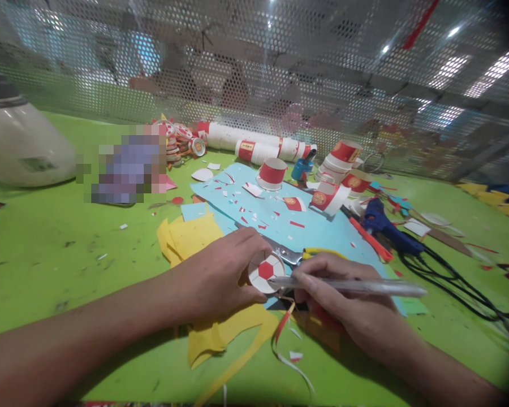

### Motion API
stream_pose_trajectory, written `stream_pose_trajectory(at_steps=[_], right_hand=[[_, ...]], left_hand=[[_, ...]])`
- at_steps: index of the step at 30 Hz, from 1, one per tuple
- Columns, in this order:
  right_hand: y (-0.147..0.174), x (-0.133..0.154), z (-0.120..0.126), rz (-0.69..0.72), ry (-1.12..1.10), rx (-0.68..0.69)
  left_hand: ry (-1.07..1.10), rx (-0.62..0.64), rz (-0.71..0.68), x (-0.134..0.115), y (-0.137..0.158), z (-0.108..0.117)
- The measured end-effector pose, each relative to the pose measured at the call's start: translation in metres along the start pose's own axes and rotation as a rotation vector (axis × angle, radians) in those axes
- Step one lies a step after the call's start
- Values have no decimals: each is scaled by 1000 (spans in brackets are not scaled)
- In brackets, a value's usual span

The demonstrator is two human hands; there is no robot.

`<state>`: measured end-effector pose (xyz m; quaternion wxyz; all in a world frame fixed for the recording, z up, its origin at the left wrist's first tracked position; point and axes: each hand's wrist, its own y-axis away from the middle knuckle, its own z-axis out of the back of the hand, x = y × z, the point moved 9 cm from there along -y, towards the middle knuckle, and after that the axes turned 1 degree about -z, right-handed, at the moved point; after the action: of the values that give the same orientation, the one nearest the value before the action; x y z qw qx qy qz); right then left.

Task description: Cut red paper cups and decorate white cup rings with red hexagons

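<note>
Between the fingers and thumb of my left hand (220, 274) is a small white paper disc (258, 281), with a red hexagon in its middle and dark lines running out to the rim. My right hand (343, 297) grips a clear-barrelled pen (365, 286), its tip touching or just over the hexagon's edge. Behind the hands lies a pair of scissors with yellow handles (322, 252), partly hidden. Yellow paper scraps (229, 333) spread under the left hand, and a thin red-and-white paper strip (283, 328) curls below the disc.
Red-and-white paper cups (272, 173) and snippets lie on and around a light blue sheet (220, 186). To the right are an orange cutter (371, 240) and a blue glue gun (385, 229) with its black cord. A blurred phone-like object (127, 169) and a pale rounded container (25, 141) stand left.
</note>
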<state>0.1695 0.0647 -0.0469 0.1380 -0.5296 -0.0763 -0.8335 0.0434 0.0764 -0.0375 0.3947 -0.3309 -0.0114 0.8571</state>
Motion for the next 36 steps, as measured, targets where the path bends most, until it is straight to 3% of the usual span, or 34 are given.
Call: stream_pose_trajectory(at_steps=[36], right_hand=[[0,1,-1,-37,24,-3]], left_hand=[[1,9,4,-1,1,0]])
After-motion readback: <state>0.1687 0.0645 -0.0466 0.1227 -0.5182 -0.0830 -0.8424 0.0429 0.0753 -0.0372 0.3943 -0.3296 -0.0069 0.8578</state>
